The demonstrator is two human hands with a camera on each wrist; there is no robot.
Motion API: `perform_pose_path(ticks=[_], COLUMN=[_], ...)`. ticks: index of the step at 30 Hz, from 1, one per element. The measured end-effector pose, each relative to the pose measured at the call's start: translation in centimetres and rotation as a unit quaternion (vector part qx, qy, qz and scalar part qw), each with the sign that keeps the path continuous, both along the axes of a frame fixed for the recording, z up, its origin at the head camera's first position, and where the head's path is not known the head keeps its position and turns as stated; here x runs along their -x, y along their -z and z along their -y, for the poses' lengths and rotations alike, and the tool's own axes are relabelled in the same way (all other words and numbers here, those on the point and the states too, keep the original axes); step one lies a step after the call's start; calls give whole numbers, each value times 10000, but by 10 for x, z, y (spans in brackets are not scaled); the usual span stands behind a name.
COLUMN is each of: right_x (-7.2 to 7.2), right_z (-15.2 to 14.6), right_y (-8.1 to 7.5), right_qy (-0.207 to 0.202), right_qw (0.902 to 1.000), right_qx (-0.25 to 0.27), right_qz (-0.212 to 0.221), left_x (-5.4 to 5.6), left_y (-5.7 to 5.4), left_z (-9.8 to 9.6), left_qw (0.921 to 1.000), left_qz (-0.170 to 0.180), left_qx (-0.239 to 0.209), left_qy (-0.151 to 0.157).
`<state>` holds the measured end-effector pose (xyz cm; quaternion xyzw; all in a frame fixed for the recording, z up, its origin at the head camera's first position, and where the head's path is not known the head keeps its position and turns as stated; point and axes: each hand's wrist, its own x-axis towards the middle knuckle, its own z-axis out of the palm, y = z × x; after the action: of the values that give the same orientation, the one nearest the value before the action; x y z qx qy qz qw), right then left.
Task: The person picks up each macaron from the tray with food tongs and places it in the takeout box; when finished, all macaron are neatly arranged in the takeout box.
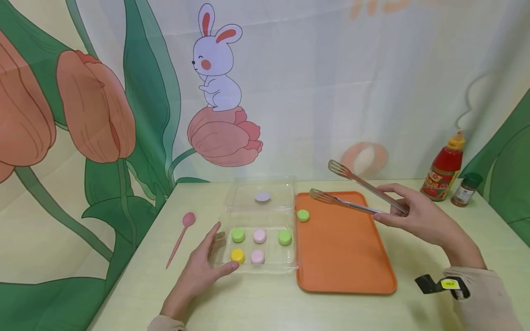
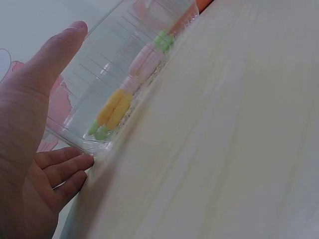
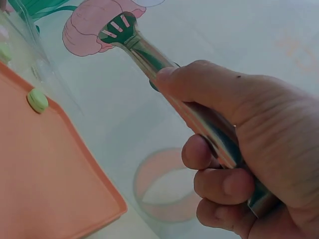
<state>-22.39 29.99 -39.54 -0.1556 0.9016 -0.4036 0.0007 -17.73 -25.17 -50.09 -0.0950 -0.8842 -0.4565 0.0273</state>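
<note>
A printed cloth (image 1: pixel 306 92) hangs beyond the tray's far end. A pale surface (image 1: pixel 256 303) carries the orange tray (image 1: pixel 343 257), which lies flat. A clear box (image 1: pixel 269 268) sits immediately left of the tray, its lid (image 1: pixel 242 195) laid back on the far side; whether box and tray touch cannot be confirmed. The left grip (image 1: pixel 203 266) is at the end of the box away from the tray, thumb and fingers spread and touching the plastic. The right grip (image 1: pixel 418 216), right of the tray's far part, is curled round the tongs (image 1: pixel 352 204); their slotted ends stand apart. A red bottle (image 1: pixel 444 170) stands past the tray's far right corner. A pink spoon (image 1: pixel 187 223) lies well left of the tray. A green-capped jar (image 1: pixel 467 189) stands right of the tray, beside the bottle. One green macaron (image 1: pixel 303 215) rests at the tray's left edge, toward its far end. Inside the box, left of the tray, are two more green macarons (image 1: pixel 285 237), two pink macarons (image 1: pixel 259 236) and one yellow macaron (image 1: pixel 238 256).
</note>
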Motion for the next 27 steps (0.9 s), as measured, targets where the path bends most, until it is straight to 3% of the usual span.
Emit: perform_pose_path(ticks=[11,19,27], right_x=[7,15,18], right_z=[-7,-3,7], right_y=[19,35,47], right_qy=[205,49,-134], right_qw=[9985,9977,9957], right_qx=[-64,-76,-428], right_qz=[511,667,816], left_x=[1,2,2], left_y=[1,2,1], left_z=[1,2,2], left_qw=[10000,10000,10000], left_qz=[38,-5,-3], left_qx=[34,1,23], left_qy=[-26,2,-6])
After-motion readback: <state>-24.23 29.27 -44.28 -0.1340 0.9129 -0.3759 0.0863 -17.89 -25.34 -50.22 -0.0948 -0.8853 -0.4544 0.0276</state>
